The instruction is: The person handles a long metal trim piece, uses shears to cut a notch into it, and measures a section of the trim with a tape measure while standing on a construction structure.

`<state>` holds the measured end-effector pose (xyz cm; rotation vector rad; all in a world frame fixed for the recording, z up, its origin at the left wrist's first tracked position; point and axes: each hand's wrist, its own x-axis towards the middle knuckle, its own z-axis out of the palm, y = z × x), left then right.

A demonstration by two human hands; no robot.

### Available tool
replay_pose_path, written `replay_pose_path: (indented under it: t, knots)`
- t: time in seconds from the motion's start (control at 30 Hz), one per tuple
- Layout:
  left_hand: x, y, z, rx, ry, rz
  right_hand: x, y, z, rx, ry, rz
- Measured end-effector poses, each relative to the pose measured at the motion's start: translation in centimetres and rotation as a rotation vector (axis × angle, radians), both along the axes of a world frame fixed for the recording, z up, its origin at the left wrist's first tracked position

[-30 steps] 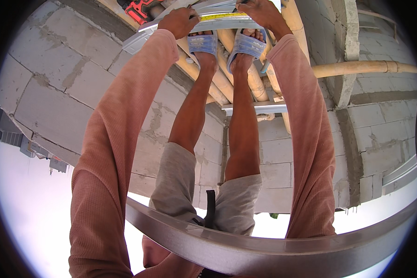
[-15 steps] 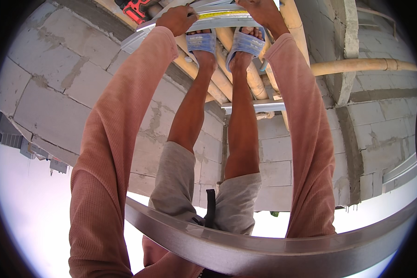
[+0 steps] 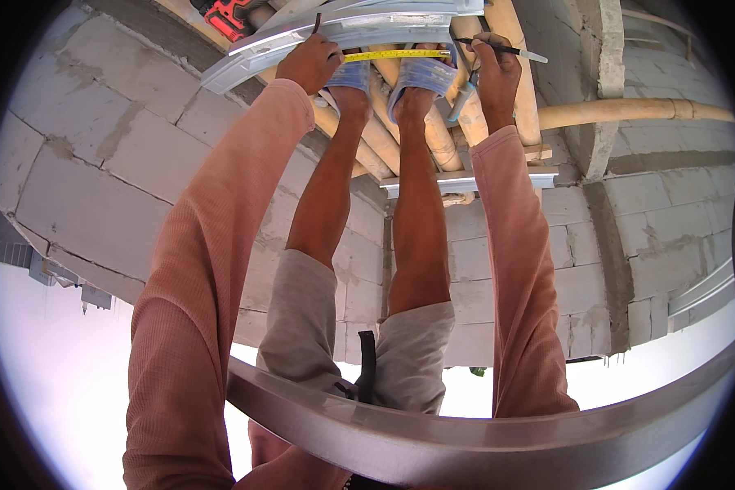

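My left hand (image 3: 310, 65) is closed at the left end of a yellow measuring tape (image 3: 396, 54); the tape's case, if it is in there, is hidden. A thin dark piece rises beside its fingers, too small to name. The tape stretches rightward above my feet, along the near edge of a silvery metal profile (image 3: 261, 49). My right hand (image 3: 496, 77) grips a black pen (image 3: 502, 49) with a pale end. Its dark tip points left, close to the tape's right end and the profile.
Bamboo poles (image 3: 441, 143) lie under my feet in blue slippers (image 3: 420, 77). A red power tool (image 3: 230, 18) sits at the upper left. A light-blue object (image 3: 463, 100) is by my right foot. Another metal profile (image 3: 469, 181) lies behind my legs. Grey block walls (image 3: 114, 175) stand around.
My right hand has come off the profile toward me and now shows the pen. The tape has shifted from lying along the profile to its near side. My left hand has moved slightly nearer.
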<state>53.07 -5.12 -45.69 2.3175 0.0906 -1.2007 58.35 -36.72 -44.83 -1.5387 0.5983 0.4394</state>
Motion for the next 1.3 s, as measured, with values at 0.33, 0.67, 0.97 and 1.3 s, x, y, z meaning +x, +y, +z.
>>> replay_pose_path:
  t: [0.33,0.67,0.97,1.3]
  knots:
    - [-1.1,-0.9,-0.3,-0.046,-0.055,0.115,-1.9,-0.5,-0.8,0.031,0.054,-0.099]
    - [-1.1,-1.6,0.1,-0.015,-0.032,0.158,-1.2,-0.1,-0.6,0.019,0.036,-0.062]
    - [-0.9,-1.3,-0.4,0.060,0.037,0.123,0.6,4.0,-1.1,-0.256,0.109,0.750]
    - [-1.7,-1.5,-2.1,0.095,-0.021,0.035,0.7,4.6,-3.6,-0.277,0.089,0.803]
